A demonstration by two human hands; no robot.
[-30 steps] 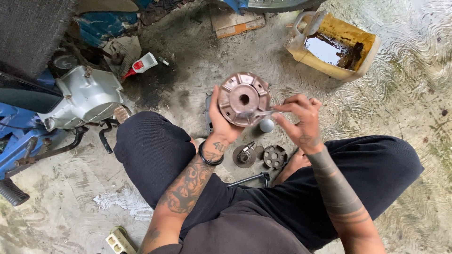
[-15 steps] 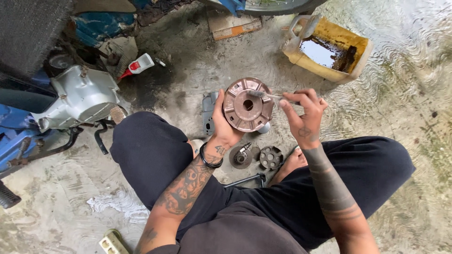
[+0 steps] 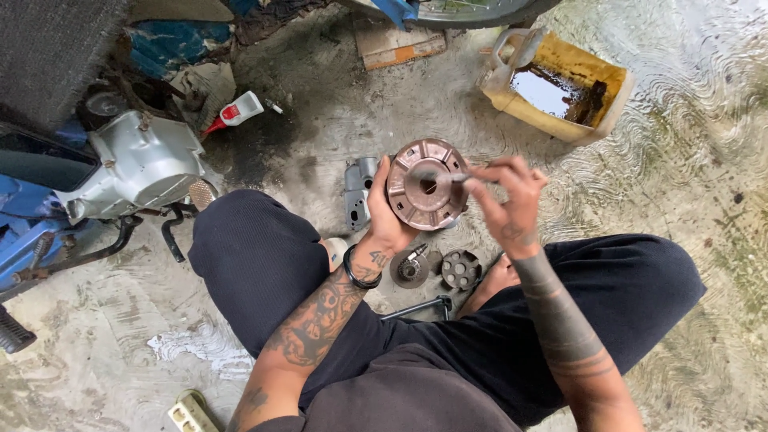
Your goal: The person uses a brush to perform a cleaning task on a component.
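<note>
Head view, the only one I have. Landmark is the drum (image 3: 426, 185), a round rust-brown metal part with a centre bore, held up above the concrete floor (image 3: 336, 120) between my knees.

Left hand (image 3: 382, 218): closed on the drum's left rim, thumb over the edge, palm behind it. Face of the drum is turned up toward the camera, so the bore axis points roughly at me.

Right hand (image 3: 508, 200): just right of the drum, fingers pinched on a thin metal tool (image 3: 448, 179). Tool's long axis runs about level, right to left, tip over the drum face just beside the bore. I can't tell if the tip touches metal.

So the drum lies left of the right hand, and the left hand is the one on it.

Below the drum, on the floor: small gear (image 3: 410, 268) and a holed disc (image 3: 461, 270), side by side. Left of the drum: grey cover (image 3: 358, 188). Upper right, well apart: yellow tub (image 3: 560, 84) of dark oil. Far left: engine (image 3: 132, 168).
</note>
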